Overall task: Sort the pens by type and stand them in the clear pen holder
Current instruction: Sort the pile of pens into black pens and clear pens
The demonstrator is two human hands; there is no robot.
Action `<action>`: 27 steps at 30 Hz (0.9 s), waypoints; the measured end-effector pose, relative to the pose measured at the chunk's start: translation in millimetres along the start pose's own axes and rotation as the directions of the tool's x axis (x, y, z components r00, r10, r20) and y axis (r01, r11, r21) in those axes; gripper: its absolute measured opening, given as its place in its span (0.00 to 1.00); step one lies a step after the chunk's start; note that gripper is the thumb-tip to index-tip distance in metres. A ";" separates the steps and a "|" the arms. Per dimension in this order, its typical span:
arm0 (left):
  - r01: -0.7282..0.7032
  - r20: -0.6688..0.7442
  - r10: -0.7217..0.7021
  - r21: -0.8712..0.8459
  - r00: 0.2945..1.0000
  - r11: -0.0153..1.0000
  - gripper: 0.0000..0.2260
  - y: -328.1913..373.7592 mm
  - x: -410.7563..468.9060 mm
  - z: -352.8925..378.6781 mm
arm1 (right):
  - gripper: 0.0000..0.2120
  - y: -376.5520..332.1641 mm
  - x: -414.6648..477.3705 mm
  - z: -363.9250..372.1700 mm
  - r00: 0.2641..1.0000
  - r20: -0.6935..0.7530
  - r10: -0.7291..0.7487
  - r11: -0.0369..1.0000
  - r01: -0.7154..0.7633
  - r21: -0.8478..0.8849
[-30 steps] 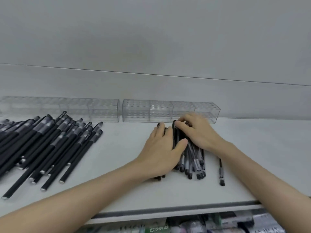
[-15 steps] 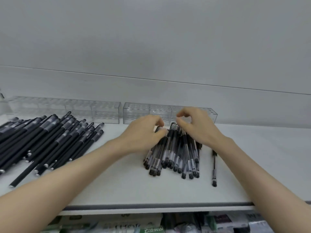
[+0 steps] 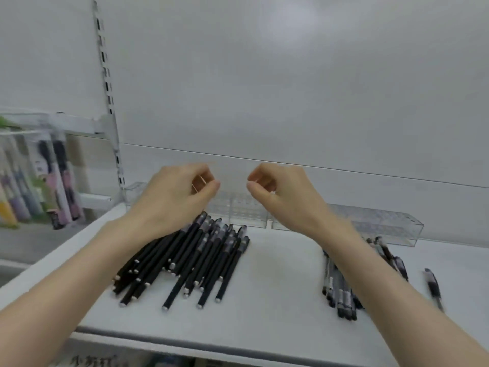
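**Both hands up over the shelf, pens lying in two piles**

Both hands are in the air. The left hand hovers above the far end of the black pens, fingers curled in and thumb tip against the forefinger. The right hand mirrors it just to the right, fingers tucked and thumb pressed to the fingertips. The two hands are apart, with a gap between the knuckles. It is too blurred to tell whether anything thin is pinched in either one.

Down on the white shelf, the black pens lie flat in a loose fan on the left, their silver-tipped ends pointing toward the near edge. The left forearm crosses over that pile's left side. Well to the right lies a second pile, the clear-barrelled pens, half hidden behind the right forearm. A single pen lies alone just right of that pile, smeared by motion.

Along the far edge, against the wall, a clear pen holder sits behind the hands and just beyond the black pile. A second holder sits to its right, end to end with it and just beyond the clear-barrelled pile.

Far left, past a slotted upright, packaged pens stand on a neighbouring shelf.
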State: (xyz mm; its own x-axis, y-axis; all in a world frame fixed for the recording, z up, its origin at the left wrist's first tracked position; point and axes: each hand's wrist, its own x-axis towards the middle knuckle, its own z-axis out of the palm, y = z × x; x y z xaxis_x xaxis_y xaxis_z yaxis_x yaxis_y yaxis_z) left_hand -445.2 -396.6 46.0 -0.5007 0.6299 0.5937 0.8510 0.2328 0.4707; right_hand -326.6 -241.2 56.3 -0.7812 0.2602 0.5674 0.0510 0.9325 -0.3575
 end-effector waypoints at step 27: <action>0.343 0.402 -0.322 0.021 0.857 0.939 0.23 -170.0 -40.1 -50.9 | 0.18 -90.4 40.0 168.2 0.922 0.304 0.240 0.953 -0.165 -0.253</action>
State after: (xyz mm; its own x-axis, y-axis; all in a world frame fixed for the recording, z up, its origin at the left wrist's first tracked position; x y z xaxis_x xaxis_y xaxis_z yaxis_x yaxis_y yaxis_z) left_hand -577.9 -499.2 -24.6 -0.6393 0.7630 0.0952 0.6309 0.4498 0.6322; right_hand -467.1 -357.2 -13.4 -0.8970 0.3877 0.2120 0.3349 0.9095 -0.2465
